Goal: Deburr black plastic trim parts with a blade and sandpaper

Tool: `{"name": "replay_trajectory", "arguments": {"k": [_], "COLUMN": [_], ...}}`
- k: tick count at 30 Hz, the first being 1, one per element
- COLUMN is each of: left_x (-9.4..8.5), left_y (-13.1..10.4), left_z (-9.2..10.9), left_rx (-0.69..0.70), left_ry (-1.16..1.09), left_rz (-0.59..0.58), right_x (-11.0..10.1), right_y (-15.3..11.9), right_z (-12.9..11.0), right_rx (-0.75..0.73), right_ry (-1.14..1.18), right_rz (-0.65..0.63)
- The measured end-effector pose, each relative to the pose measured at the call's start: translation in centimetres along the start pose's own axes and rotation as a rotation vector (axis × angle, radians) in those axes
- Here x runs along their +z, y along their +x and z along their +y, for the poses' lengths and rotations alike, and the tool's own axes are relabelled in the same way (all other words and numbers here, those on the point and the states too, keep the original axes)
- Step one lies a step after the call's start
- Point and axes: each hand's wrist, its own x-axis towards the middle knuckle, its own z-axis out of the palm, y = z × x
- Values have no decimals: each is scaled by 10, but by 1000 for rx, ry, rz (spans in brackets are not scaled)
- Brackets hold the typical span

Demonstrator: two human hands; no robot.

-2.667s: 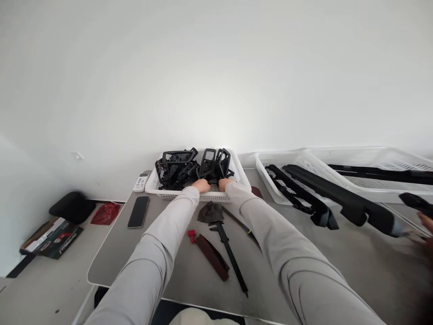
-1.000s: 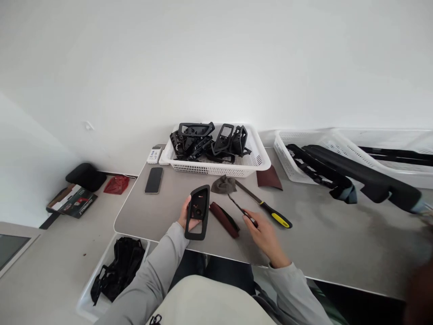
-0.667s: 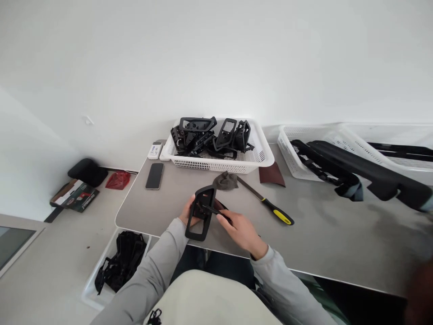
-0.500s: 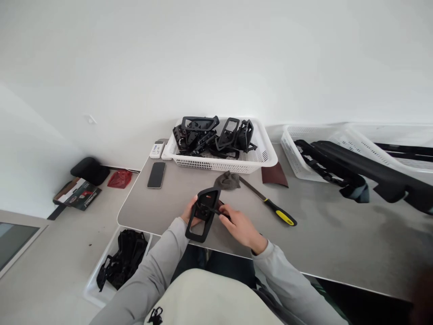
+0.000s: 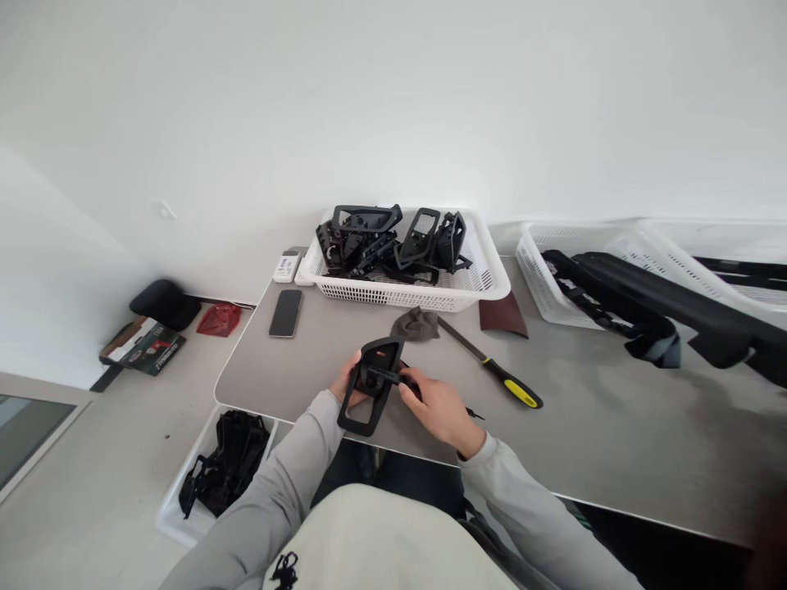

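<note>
Near the table's front edge, my left hand [image 5: 345, 378] is closed around the left side of a black plastic bezel [image 5: 361, 427] with a large opening at its lower end. The bezel is held tilted, its upper end away from me. My right hand [image 5: 439, 410] is closed on a slim black bar-shaped tool [image 5: 386, 375], whose front end reaches across the middle of the bezel. Its exact kind I cannot make out. A thin dark tip [image 5: 475, 414] shows past the right hand; whether it belongs to the same tool I cannot tell.
A white basket [image 5: 406, 293] of black plastic parts stands behind. Nearby are a grey cloth [image 5: 416, 324], a file with a black-yellow handle [image 5: 515, 388], brown sandpaper [image 5: 502, 316] and a phone [image 5: 286, 313]. Baskets [image 5: 534, 274] with long black trim stand right; a parts bin [image 5: 175, 524] is lower left.
The slim tool has turned slightly, showing a broader face over the bezel. My right hand has shifted a little, and the dark tip beyond it shows more. The whole view has moved slightly.
</note>
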Motion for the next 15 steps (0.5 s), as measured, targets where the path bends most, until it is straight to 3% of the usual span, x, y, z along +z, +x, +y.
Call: {"name": "replay_trajectory", "arguments": {"k": [5,8,15], "left_x": [-3,-4,0], "left_y": [1,1,-2], "left_z": [0,0,1], "left_rx": [6,8,12], "left_ry": [0,-2,-13], "left_rz": [21,13,5], "right_x": [0,-4,-5], "right_y": [-2,-4,-8], "right_z": [8,15,18], "right_rx": [-143,-250,-147], "right_ry": [142,192,-74], "right_rz": [45,-24,-96]}}
